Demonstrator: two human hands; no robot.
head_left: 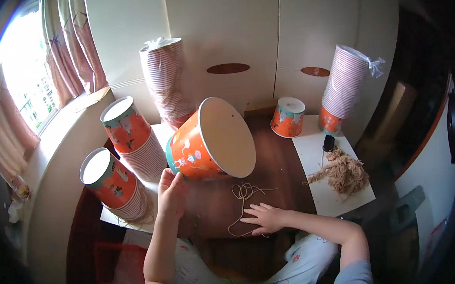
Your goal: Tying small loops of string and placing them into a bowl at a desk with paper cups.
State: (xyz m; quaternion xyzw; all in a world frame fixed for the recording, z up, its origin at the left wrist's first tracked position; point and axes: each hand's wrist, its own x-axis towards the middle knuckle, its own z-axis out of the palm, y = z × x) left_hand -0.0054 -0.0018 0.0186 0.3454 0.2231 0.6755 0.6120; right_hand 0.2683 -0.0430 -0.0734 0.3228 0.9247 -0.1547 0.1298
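My left hand (172, 191) grips an orange paper bucket (190, 153) near its teal base. The bucket is tilted, its pale inside facing right, with a small dark spot below the rim. Over the brown tabletop (274, 173), my right hand (264, 218) lies flat with its fingers spread. A loose thin string (244, 193) runs in loops across the wood beside those fingers and partly under the hand. Whether the hand presses on the string I cannot tell.
Two stacks of upturned buckets (130, 131) (119, 190) stand at the left. Tall wrapped stacks (164, 76) (344, 83) rise at the back. A single upturned bucket (289, 120) sits far right, near a tangled tan twine heap (347, 176) and a small black object (328, 142).
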